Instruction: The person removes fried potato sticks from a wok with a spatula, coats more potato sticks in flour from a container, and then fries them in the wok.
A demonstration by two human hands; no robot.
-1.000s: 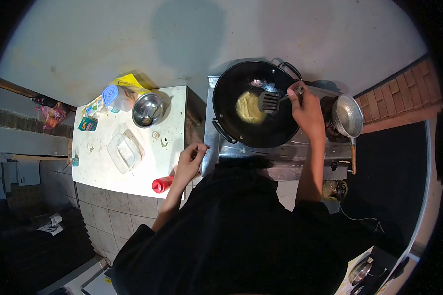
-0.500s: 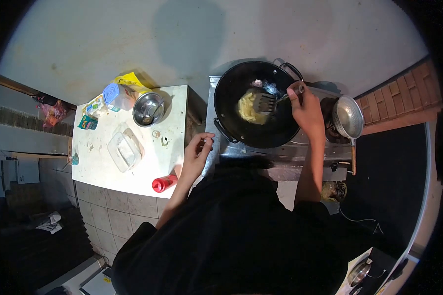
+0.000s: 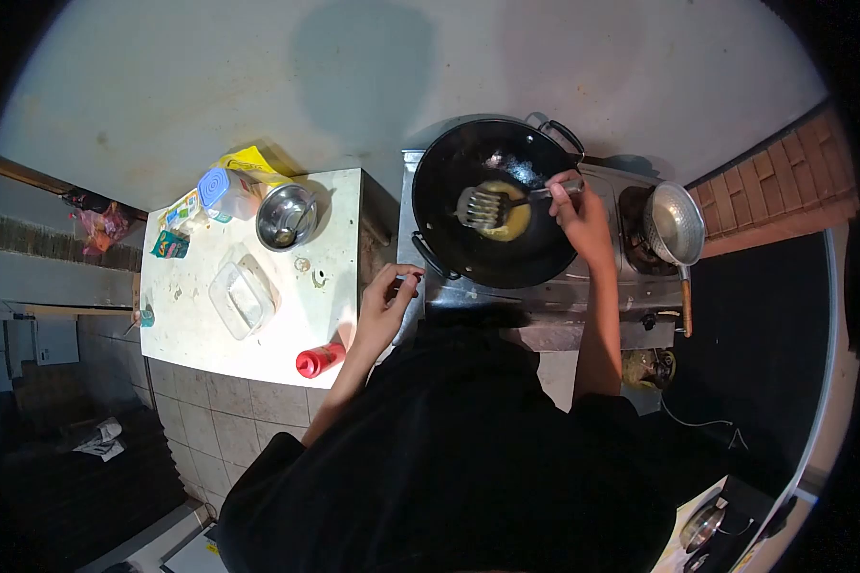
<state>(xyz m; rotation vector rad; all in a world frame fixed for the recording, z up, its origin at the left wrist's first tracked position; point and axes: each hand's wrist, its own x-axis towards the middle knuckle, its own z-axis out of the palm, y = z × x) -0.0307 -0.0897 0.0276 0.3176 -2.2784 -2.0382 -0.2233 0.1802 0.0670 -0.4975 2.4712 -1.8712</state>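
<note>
My right hand (image 3: 580, 222) is closed round the handle of a slotted spatula (image 3: 487, 209). Its slotted head lies over pale yellow food (image 3: 514, 222) in a black wok (image 3: 459, 158) on the stove. What exactly the food is, I cannot make out. My left hand (image 3: 386, 298) hovers by the stove's left edge, just short of the wok's near-left handle (image 3: 430, 254). Its fingers are loosely curled, thumb apart from the index finger, and nothing shows in them.
On the right burner stands a silver saucepan (image 3: 677, 224) with a wooden handle. To the left, a white table (image 3: 186, 320) bears a steel bowl (image 3: 272, 234) with a spoon, a clear plastic container (image 3: 241, 301), a blue-lidded tub (image 3: 227, 194), several packets, and a red bottle (image 3: 321, 360).
The spatula head has shifted left in the wok, turning flatter over the food, and my right hand has moved slightly left with it. My left hand has edged slightly right and down.
</note>
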